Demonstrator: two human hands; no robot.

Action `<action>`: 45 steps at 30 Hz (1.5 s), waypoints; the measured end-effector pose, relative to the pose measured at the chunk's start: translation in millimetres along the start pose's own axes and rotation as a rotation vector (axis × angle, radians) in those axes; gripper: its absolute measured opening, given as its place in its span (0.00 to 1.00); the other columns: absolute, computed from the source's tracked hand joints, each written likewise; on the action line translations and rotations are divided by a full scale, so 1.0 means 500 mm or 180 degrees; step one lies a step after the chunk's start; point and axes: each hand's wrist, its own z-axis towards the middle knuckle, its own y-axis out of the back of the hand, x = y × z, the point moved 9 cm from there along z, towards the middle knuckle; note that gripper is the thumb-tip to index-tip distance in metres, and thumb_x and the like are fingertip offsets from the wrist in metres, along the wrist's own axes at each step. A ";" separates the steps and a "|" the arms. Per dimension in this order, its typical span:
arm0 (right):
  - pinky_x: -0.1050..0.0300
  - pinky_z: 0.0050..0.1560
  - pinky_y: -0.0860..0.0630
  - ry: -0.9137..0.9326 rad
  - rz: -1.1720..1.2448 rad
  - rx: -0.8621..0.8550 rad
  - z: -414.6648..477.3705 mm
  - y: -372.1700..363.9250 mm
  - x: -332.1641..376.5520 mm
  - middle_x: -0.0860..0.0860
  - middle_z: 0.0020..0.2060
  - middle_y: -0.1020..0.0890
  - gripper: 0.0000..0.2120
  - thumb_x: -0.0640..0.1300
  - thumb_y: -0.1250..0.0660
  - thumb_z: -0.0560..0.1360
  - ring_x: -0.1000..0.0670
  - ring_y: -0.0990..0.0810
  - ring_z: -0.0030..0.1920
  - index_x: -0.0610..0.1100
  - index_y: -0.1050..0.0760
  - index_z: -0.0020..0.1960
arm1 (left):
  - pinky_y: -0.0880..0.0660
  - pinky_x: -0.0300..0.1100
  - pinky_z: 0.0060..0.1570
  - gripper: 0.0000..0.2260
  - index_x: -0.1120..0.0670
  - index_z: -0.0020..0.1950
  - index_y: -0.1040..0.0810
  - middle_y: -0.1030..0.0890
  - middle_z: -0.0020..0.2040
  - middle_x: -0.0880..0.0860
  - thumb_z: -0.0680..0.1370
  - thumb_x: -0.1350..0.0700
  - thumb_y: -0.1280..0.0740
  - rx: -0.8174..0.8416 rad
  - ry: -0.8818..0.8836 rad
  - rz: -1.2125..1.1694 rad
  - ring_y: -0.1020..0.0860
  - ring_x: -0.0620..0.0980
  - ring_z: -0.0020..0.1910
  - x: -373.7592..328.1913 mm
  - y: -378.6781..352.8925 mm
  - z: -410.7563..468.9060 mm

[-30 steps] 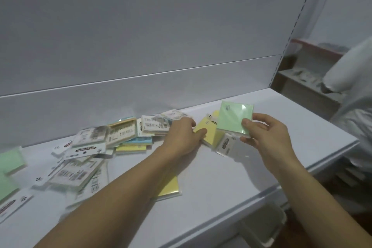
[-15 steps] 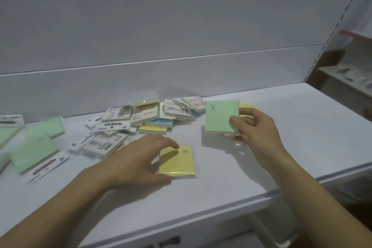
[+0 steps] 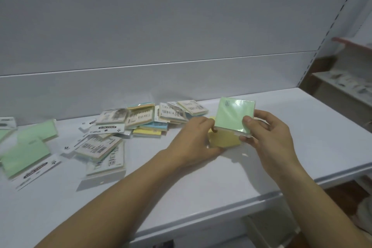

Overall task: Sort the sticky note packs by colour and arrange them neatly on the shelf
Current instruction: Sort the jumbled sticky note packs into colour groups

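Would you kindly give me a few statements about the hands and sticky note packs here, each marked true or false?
1. The right hand holds a green pack. True.
2. The left hand rests on a blue pack. False: it is at a yellow pack.
3. Loose green packs lie at the shelf's left end. True.
4. The shelf carries neat, sorted rows. False: a mixed pile sits in a jumble.
5. The held green pack lies flat on the shelf. False: it is lifted and tilted.
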 end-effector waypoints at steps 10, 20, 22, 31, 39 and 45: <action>0.53 0.43 0.18 -0.0159 -0.0085 0.0589 0.003 -0.084 -0.039 0.45 0.48 0.12 0.12 0.35 0.31 0.79 0.44 0.14 0.51 0.41 0.23 0.62 | 0.29 0.43 0.64 0.17 0.48 0.66 0.26 0.25 0.67 0.45 0.79 0.44 0.35 -0.0115 0.0233 0.0390 0.28 0.46 0.66 0.086 0.096 -0.128; 0.56 0.42 0.17 -0.0481 -0.0281 0.2099 -0.116 -0.429 -0.112 0.39 0.46 0.13 0.15 0.28 0.34 0.78 0.47 0.14 0.45 0.41 0.21 0.60 | 0.32 0.27 0.61 0.10 0.50 0.59 0.19 0.20 0.59 0.42 0.77 0.54 0.32 -0.1225 0.1201 0.0711 0.25 0.37 0.59 0.229 0.381 -0.503; 0.57 0.40 0.17 -0.0557 -0.0300 0.2334 -0.159 -0.508 -0.115 0.39 0.42 0.14 0.14 0.28 0.32 0.77 0.48 0.14 0.41 0.39 0.20 0.60 | 0.32 0.27 0.60 0.10 0.50 0.58 0.19 0.20 0.58 0.43 0.78 0.55 0.32 -0.1457 0.1529 0.0835 0.25 0.37 0.57 0.273 0.430 -0.581; 0.51 0.38 0.15 -0.0675 -0.0511 0.2424 -0.282 -0.821 -0.145 0.44 0.37 0.14 0.12 0.32 0.26 0.74 0.45 0.14 0.34 0.40 0.23 0.55 | 0.34 0.27 0.56 0.11 0.48 0.61 0.22 0.22 0.61 0.45 0.79 0.59 0.33 -0.1934 0.2432 0.0835 0.26 0.42 0.60 0.410 0.543 -0.792; 0.58 0.52 0.21 0.0424 -0.1528 0.1934 -0.286 -0.931 -0.157 0.56 0.46 0.16 0.11 0.46 0.24 0.73 0.56 0.17 0.48 0.48 0.19 0.54 | 0.29 0.39 0.63 0.12 0.48 0.63 0.23 0.25 0.62 0.43 0.79 0.58 0.33 -0.1766 0.1926 0.0747 0.27 0.43 0.63 0.430 0.554 -0.765; 0.75 0.52 0.30 0.1077 -0.1819 0.1952 -0.296 -0.847 -0.110 0.62 0.55 0.19 0.13 0.46 0.28 0.76 0.61 0.23 0.59 0.51 0.20 0.60 | 0.29 0.43 0.64 0.12 0.52 0.60 0.20 0.22 0.62 0.48 0.78 0.56 0.35 -0.1543 0.1427 0.0814 0.25 0.47 0.63 0.439 0.556 -0.674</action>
